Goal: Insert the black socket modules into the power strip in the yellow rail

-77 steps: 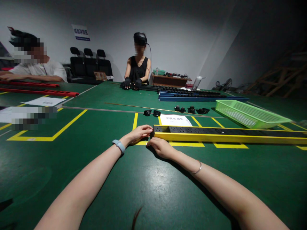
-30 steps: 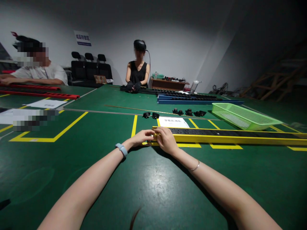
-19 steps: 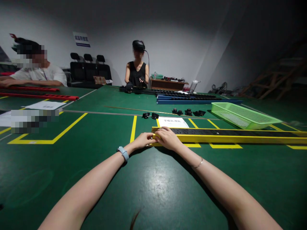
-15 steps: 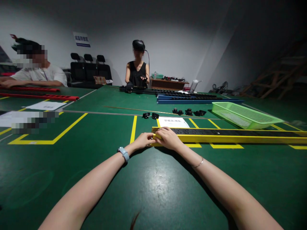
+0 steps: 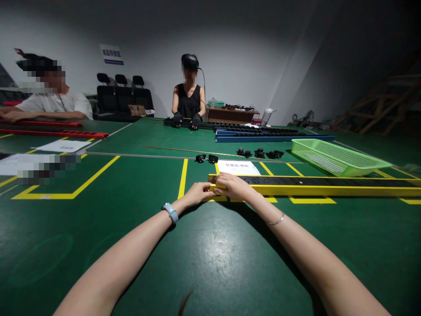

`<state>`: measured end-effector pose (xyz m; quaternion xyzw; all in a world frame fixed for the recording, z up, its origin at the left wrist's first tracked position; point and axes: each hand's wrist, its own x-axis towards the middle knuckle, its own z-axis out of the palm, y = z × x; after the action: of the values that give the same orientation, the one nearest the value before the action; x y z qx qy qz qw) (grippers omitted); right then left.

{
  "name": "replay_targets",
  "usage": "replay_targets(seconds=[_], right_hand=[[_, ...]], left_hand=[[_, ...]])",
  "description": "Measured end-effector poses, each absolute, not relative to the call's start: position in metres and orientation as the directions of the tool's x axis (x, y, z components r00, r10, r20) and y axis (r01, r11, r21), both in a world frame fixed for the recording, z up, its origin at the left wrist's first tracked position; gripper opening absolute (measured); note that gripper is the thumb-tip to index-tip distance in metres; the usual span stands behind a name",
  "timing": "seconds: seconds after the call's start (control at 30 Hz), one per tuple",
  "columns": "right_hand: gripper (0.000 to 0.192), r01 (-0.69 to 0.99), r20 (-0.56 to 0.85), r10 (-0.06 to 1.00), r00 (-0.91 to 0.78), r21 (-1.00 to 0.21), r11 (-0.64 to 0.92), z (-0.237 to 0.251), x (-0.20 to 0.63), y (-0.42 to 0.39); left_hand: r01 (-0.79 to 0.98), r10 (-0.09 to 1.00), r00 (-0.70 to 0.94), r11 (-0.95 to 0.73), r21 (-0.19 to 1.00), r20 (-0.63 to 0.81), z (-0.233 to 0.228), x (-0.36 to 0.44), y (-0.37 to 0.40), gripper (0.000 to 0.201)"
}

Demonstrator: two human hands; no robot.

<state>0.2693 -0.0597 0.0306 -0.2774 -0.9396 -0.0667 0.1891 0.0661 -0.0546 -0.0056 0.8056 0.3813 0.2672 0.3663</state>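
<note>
A long yellow rail [image 5: 312, 190] with black socket modules [image 5: 269, 180] along its channel runs from the middle of the table out past the right edge. My left hand [image 5: 198, 193], below a pale blue watch, is closed at the rail's left end, thumb and fingers pinched there. Just beside it, my right hand [image 5: 235, 186] curls its fingers over the same end from above and gripping the near wall. Both sets of fingertips are partly hidden, so any small part between them cannot be made out.
Small black modules [image 5: 207, 159] sit beyond the rail, near a printed paper label [image 5: 238, 167] and a thin rod [image 5: 184, 150]. A green basket [image 5: 338, 160] stands right. Blue rails [image 5: 272, 137] lie farther back. A co-worker's gloved hands [image 5: 187, 120] rest opposite; another person [image 5: 55, 103] sits left.
My right hand has slid slightly to the right and its wrist sits a little lower; my left hand stays nearly still. Across the table, the co-worker's raised hand has come down.
</note>
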Motion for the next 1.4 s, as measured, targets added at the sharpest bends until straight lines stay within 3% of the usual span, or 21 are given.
replay_targets(seconds=[0.27, 1.0, 1.4], right_hand=[[0.023, 0.583, 0.457, 0.501, -0.735, 0.05, 0.811, 0.0238, 0.266, -0.0614], [0.021, 0.578, 0.462, 0.469, -0.753, 0.123, 0.807, 0.023, 0.2659, -0.0593], [0.027, 0.623, 0.517, 0.491, -0.701, 0.109, 0.775, 0.0217, 0.266, -0.0612]], left_hand=[[0.401, 0.813, 0.564, -0.423, 0.812, 0.145, -0.0022, 0.0656, -0.0556, 0.04], [0.39, 0.818, 0.563, -0.39, 0.834, 0.12, -0.0016, 0.064, -0.0546, 0.04], [0.449, 0.809, 0.568, -0.455, 0.769, 0.148, 0.0024, 0.0641, -0.0516, 0.039]])
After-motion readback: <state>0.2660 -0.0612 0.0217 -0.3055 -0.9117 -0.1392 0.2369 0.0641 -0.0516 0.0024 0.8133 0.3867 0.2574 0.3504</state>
